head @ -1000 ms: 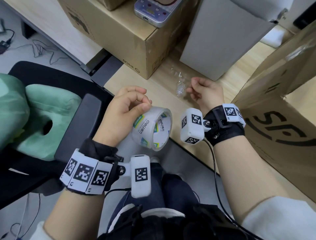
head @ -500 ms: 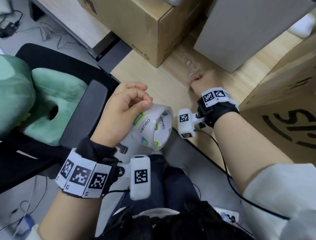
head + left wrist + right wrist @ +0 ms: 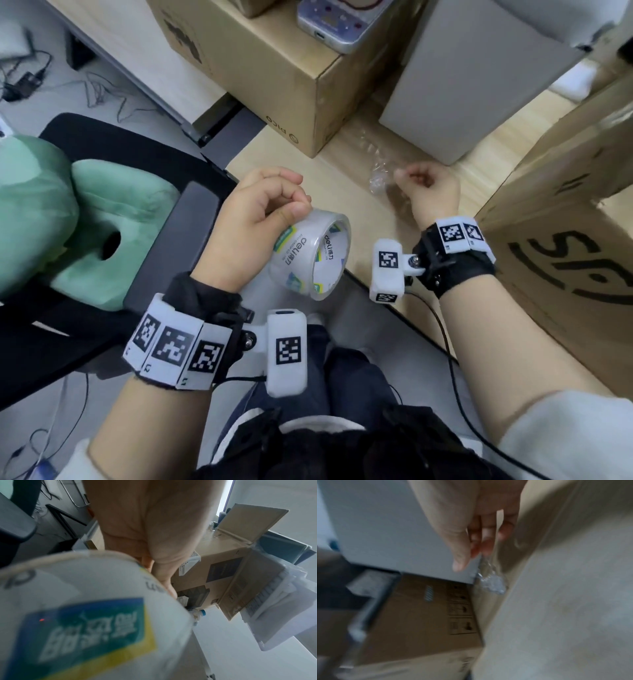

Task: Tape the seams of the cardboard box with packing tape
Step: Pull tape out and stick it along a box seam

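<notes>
My left hand (image 3: 260, 219) grips a roll of clear packing tape (image 3: 308, 257) over my lap, thumb on its outer face; the roll (image 3: 85, 615) fills the left wrist view. My right hand (image 3: 428, 188) hovers low over the wooden desk (image 3: 301, 185) with curled fingers. A crumpled wad of clear tape (image 3: 376, 178) clings to its fingertips (image 3: 481, 547) and hangs from them (image 3: 491, 584). The large brown cardboard box (image 3: 565, 240) with black lettering stands just right of that hand, one flap raised.
A closed brown carton (image 3: 274, 78) with a small device (image 3: 335, 20) on top and a grey box (image 3: 472, 78) stand at the desk's back. A black chair with a green cushion (image 3: 102, 222) is at my left. Cables lie on the floor.
My right hand reached forward onto the desk with the tape wad, then drew back a little toward me. The left hand kept the roll in about the same place.
</notes>
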The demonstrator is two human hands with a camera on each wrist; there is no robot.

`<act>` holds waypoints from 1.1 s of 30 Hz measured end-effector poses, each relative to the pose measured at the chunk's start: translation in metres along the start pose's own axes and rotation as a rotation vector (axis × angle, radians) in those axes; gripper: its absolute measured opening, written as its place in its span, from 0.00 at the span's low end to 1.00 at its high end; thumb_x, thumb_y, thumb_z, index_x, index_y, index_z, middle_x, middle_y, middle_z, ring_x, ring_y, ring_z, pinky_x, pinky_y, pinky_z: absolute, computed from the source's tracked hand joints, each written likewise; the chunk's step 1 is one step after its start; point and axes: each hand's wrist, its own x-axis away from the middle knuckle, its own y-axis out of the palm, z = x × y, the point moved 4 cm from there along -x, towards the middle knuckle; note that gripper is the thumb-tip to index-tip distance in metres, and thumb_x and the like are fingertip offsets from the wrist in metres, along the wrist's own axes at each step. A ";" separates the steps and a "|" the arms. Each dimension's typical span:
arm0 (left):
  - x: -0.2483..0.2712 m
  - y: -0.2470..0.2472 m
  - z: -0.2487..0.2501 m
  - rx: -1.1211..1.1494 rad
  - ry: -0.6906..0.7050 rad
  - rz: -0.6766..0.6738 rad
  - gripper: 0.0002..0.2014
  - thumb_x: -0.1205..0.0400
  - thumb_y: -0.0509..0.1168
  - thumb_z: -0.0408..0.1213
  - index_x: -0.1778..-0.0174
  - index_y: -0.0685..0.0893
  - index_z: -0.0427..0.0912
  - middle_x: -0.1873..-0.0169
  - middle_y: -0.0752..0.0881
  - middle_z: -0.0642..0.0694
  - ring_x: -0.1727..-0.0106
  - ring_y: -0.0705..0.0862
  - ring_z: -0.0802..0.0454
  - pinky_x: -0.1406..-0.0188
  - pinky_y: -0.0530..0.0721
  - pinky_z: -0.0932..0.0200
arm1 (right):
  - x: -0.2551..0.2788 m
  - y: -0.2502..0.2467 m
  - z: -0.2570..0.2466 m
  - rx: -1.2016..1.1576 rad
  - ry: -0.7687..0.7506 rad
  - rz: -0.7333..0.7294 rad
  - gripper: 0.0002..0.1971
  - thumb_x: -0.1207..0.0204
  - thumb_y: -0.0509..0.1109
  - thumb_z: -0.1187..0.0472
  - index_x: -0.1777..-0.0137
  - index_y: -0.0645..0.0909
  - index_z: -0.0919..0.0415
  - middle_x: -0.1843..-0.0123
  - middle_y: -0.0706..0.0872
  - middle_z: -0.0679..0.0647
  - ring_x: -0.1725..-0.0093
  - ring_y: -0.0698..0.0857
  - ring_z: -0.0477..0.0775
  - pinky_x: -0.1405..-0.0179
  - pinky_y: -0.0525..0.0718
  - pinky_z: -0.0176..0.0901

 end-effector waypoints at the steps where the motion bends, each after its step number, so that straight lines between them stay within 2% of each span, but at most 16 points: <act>1: -0.002 0.004 0.005 0.006 0.005 -0.014 0.07 0.28 0.64 0.36 0.68 0.82 0.54 0.47 0.78 0.55 0.45 0.85 0.40 0.40 0.81 0.55 | 0.007 -0.008 -0.002 -0.066 -0.010 -0.020 0.11 0.27 0.73 0.66 0.65 0.78 0.51 0.70 0.79 0.48 0.75 0.77 0.38 0.69 0.77 0.31; 5: -0.008 0.031 0.032 0.016 0.054 -0.113 0.12 0.28 0.65 0.38 0.71 0.83 0.63 0.47 0.79 0.56 0.43 0.84 0.43 0.36 0.80 0.49 | 0.045 -0.045 -0.023 -0.350 -0.070 -0.104 0.10 0.25 0.69 0.69 0.65 0.81 0.54 0.70 0.82 0.48 0.71 0.81 0.42 0.67 0.78 0.30; 7: -0.008 0.047 0.047 0.014 0.109 -0.158 0.11 0.28 0.65 0.39 0.70 0.83 0.64 0.48 0.78 0.57 0.42 0.84 0.44 0.36 0.79 0.46 | 0.062 -0.063 -0.038 -0.398 -0.134 -0.106 0.10 0.26 0.69 0.68 0.67 0.81 0.54 0.70 0.84 0.46 0.69 0.82 0.43 0.66 0.79 0.30; 10: -0.004 0.076 0.079 0.032 0.193 -0.216 0.05 0.30 0.65 0.45 0.69 0.83 0.61 0.50 0.81 0.57 0.42 0.84 0.44 0.36 0.79 0.43 | 0.083 -0.101 -0.056 -0.404 -0.216 -0.061 0.09 0.27 0.67 0.60 0.68 0.82 0.50 0.70 0.86 0.44 0.68 0.82 0.43 0.65 0.78 0.36; 13: 0.003 0.104 0.115 0.075 0.250 -0.206 0.02 0.28 0.65 0.40 0.66 0.81 0.53 0.57 0.86 0.50 0.50 0.86 0.43 0.43 0.82 0.47 | 0.110 -0.147 -0.069 -0.465 -0.347 -0.063 0.11 0.26 0.69 0.48 0.67 0.86 0.48 0.66 0.88 0.44 0.64 0.83 0.45 0.57 0.79 0.41; 16: 0.008 0.121 0.147 0.089 0.317 -0.128 0.07 0.25 0.61 0.35 0.68 0.80 0.50 0.65 0.86 0.50 0.63 0.83 0.54 0.57 0.81 0.58 | 0.142 -0.185 -0.089 -0.314 -0.597 -0.185 0.19 0.31 0.65 0.36 0.59 0.87 0.49 0.56 0.88 0.40 0.52 0.85 0.44 0.46 0.78 0.39; 17: 0.010 0.126 0.156 0.093 0.330 -0.102 0.08 0.25 0.61 0.35 0.68 0.80 0.50 0.67 0.85 0.51 0.65 0.81 0.57 0.60 0.79 0.60 | 0.150 -0.195 -0.094 -0.165 -0.665 -0.229 0.22 0.34 0.65 0.33 0.55 0.86 0.50 0.51 0.87 0.38 0.45 0.84 0.42 0.40 0.75 0.39; 19: 0.012 0.138 0.172 0.111 0.332 -0.081 0.09 0.23 0.61 0.35 0.68 0.80 0.50 0.68 0.84 0.51 0.67 0.79 0.60 0.63 0.77 0.61 | 0.158 -0.206 -0.094 0.231 -0.773 -0.239 0.28 0.41 0.65 0.28 0.47 0.81 0.45 0.43 0.81 0.32 0.32 0.74 0.37 0.31 0.61 0.42; 20: 0.015 0.146 0.182 0.115 0.340 -0.095 0.10 0.22 0.61 0.35 0.68 0.80 0.49 0.69 0.84 0.52 0.69 0.78 0.62 0.64 0.76 0.62 | 0.160 -0.212 -0.093 0.371 -0.802 -0.199 0.27 0.42 0.68 0.30 0.47 0.81 0.43 0.43 0.81 0.30 0.29 0.70 0.35 0.29 0.55 0.43; 21: 0.018 0.155 0.192 0.114 0.350 -0.124 0.11 0.20 0.61 0.34 0.68 0.80 0.48 0.70 0.83 0.52 0.70 0.78 0.63 0.65 0.76 0.64 | 0.160 -0.216 -0.092 0.440 -0.819 -0.153 0.21 0.41 0.71 0.35 0.50 0.83 0.44 0.44 0.83 0.31 0.28 0.69 0.34 0.29 0.51 0.45; 23: 0.023 0.171 0.209 0.098 0.379 -0.197 0.13 0.18 0.60 0.32 0.68 0.80 0.47 0.71 0.82 0.51 0.73 0.77 0.65 0.69 0.74 0.68 | 0.157 -0.227 -0.091 0.414 -0.814 -0.109 0.08 0.36 0.73 0.50 0.58 0.86 0.48 0.50 0.89 0.40 0.32 0.74 0.37 0.30 0.51 0.48; 24: 0.026 0.178 0.218 0.090 0.395 -0.242 0.13 0.18 0.59 0.32 0.68 0.81 0.47 0.70 0.83 0.50 0.73 0.77 0.65 0.70 0.74 0.69 | 0.158 -0.236 -0.092 0.363 -0.806 -0.090 0.05 0.36 0.72 0.53 0.61 0.87 0.49 0.52 0.90 0.44 0.35 0.76 0.37 0.30 0.52 0.47; 27: 0.033 0.199 0.243 0.079 0.380 -0.435 0.11 0.16 0.58 0.34 0.64 0.82 0.44 0.68 0.84 0.50 0.70 0.80 0.63 0.72 0.77 0.69 | 0.162 -0.274 -0.094 0.281 -0.816 -0.025 0.08 0.37 0.70 0.49 0.61 0.87 0.48 0.52 0.90 0.47 0.40 0.78 0.34 0.32 0.54 0.41; 30: 0.033 0.217 0.261 0.070 0.377 -0.601 0.09 0.17 0.60 0.37 0.61 0.82 0.41 0.70 0.84 0.53 0.72 0.80 0.63 0.75 0.77 0.71 | 0.166 -0.300 -0.093 0.265 -0.824 -0.004 0.10 0.37 0.71 0.48 0.57 0.84 0.47 0.51 0.89 0.46 0.40 0.79 0.34 0.30 0.54 0.42; 31: 0.033 0.223 0.267 0.079 0.381 -0.636 0.10 0.19 0.61 0.41 0.61 0.83 0.41 0.70 0.84 0.54 0.71 0.81 0.63 0.74 0.77 0.71 | 0.165 -0.307 -0.092 0.264 -0.831 0.012 0.10 0.38 0.71 0.48 0.56 0.84 0.47 0.51 0.89 0.46 0.40 0.79 0.34 0.30 0.55 0.42; 33: 0.031 0.233 0.273 0.090 0.334 -0.721 0.19 0.23 0.56 0.53 0.60 0.84 0.42 0.67 0.85 0.53 0.66 0.82 0.61 0.70 0.79 0.70 | 0.166 -0.318 -0.089 0.270 -0.839 0.035 0.11 0.38 0.72 0.48 0.55 0.83 0.46 0.50 0.89 0.45 0.41 0.79 0.34 0.30 0.56 0.41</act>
